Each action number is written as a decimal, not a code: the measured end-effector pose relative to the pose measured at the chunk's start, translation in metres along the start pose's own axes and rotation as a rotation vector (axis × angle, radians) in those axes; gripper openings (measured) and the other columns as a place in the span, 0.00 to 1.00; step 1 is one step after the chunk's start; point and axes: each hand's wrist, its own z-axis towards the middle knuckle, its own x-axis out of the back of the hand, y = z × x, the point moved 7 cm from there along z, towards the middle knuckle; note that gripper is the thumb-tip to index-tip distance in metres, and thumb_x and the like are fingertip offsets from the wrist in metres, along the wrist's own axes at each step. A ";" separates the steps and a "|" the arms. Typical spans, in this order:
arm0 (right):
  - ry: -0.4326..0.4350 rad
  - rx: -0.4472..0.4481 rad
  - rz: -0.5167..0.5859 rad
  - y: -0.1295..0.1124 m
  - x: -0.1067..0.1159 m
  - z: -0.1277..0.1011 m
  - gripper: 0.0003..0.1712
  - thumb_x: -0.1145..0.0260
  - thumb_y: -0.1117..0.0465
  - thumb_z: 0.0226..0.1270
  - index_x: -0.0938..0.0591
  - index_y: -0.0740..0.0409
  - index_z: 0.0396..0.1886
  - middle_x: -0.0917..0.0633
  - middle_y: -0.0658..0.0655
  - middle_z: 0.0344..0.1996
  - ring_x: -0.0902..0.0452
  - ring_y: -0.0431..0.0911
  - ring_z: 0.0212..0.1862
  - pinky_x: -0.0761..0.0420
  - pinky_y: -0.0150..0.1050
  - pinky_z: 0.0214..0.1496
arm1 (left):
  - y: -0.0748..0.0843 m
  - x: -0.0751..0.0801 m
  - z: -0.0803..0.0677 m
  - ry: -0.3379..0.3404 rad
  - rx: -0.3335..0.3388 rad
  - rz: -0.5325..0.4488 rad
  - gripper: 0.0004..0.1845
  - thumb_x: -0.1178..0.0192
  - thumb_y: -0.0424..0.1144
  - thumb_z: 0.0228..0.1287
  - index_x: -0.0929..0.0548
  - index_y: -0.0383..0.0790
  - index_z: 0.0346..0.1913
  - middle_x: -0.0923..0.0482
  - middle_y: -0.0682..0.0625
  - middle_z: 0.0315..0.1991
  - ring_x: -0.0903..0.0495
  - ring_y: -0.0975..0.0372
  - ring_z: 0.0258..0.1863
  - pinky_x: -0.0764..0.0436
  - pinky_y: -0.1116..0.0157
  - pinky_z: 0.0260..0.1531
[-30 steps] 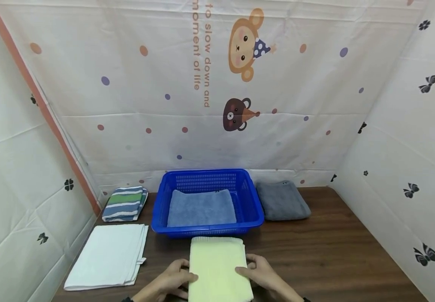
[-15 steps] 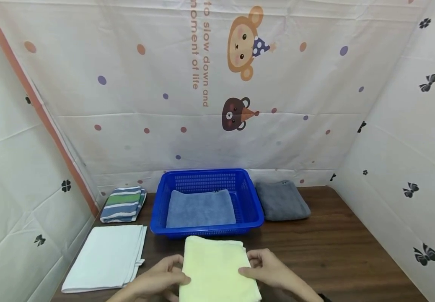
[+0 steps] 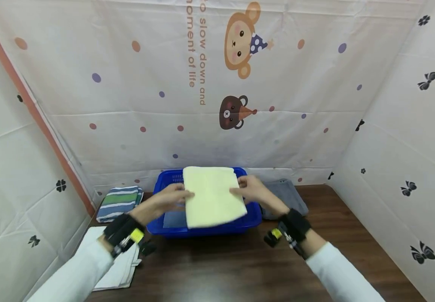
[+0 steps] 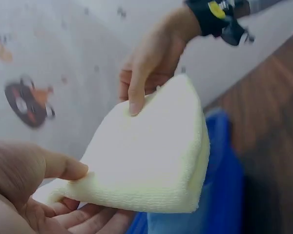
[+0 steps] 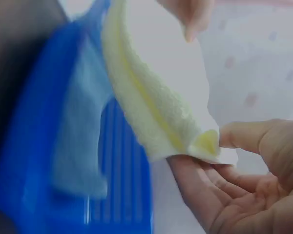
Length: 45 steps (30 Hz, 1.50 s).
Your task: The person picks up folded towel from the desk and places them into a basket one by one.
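A folded pale yellow towel [image 3: 213, 197] hangs over the blue plastic basket [image 3: 253, 218], held by its two sides. My left hand [image 3: 170, 197] pinches its left edge, thumb on top and fingers beneath, as the left wrist view shows. On the opposite edge my right hand [image 3: 253, 189] grips likewise; in the right wrist view the towel's folded layers [image 5: 151, 107] show between thumb and fingers. Under it, a blue-grey towel [image 3: 174, 219] lies in the basket, mostly hidden in the head view. Part of the basket's slatted floor [image 5: 122, 170] shows beside that towel.
Left of the basket lies a folded striped towel [image 3: 119, 203], with a folded white towel [image 3: 117, 268] nearer, partly covered by my left arm. A folded grey towel [image 3: 287, 197] lies at the basket's right. Patterned cloth walls [image 3: 127, 84] enclose the wooden table [image 3: 202, 268].
Both hands have carried the yellow towel forward and up, from the table's front to over the basket. It now covers much of the basket and the blue-grey towel in the head view.
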 end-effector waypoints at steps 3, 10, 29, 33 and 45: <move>-0.002 -0.079 -0.027 0.010 0.009 0.028 0.13 0.36 0.62 0.75 0.26 0.59 0.28 0.23 0.54 0.23 0.19 0.45 0.30 0.13 0.42 0.39 | 0.003 0.004 0.036 0.029 0.060 0.065 0.14 0.41 0.39 0.75 0.25 0.31 0.53 0.17 0.42 0.47 0.14 0.55 0.45 0.16 0.52 0.56; -0.074 -0.310 -0.126 0.043 -0.005 0.058 0.19 0.35 0.69 0.72 0.23 0.74 0.59 0.13 0.69 0.42 0.11 0.56 0.40 0.11 0.45 0.44 | -0.026 -0.006 0.086 -0.023 0.224 0.207 0.15 0.40 0.33 0.73 0.19 0.28 0.57 0.16 0.33 0.52 0.12 0.51 0.44 0.12 0.58 0.44; -0.135 -0.365 -0.793 0.045 -0.036 0.048 0.04 0.27 0.65 0.64 0.11 0.62 0.30 0.12 0.64 0.46 0.24 0.45 0.30 0.26 0.32 0.31 | -0.054 -0.041 0.062 -0.203 0.368 0.452 0.19 0.37 0.40 0.72 0.20 0.29 0.57 0.11 0.34 0.35 0.10 0.51 0.33 0.11 0.55 0.45; -0.062 -0.277 -0.727 0.035 -0.026 0.042 0.10 0.29 0.60 0.68 0.12 0.65 0.39 0.10 0.65 0.32 0.14 0.48 0.26 0.16 0.36 0.33 | -0.035 -0.023 0.052 -0.149 0.242 0.750 0.18 0.39 0.44 0.73 0.17 0.31 0.52 0.11 0.38 0.38 0.11 0.51 0.37 0.11 0.56 0.44; 0.512 0.221 -0.671 0.069 0.057 -0.025 0.10 0.37 0.61 0.73 0.14 0.63 0.42 0.14 0.58 0.25 0.24 0.44 0.19 0.30 0.37 0.18 | -0.030 0.060 -0.014 0.461 -0.486 1.185 0.14 0.37 0.34 0.68 0.20 0.29 0.52 0.21 0.30 0.47 0.21 0.38 0.48 0.19 0.40 0.43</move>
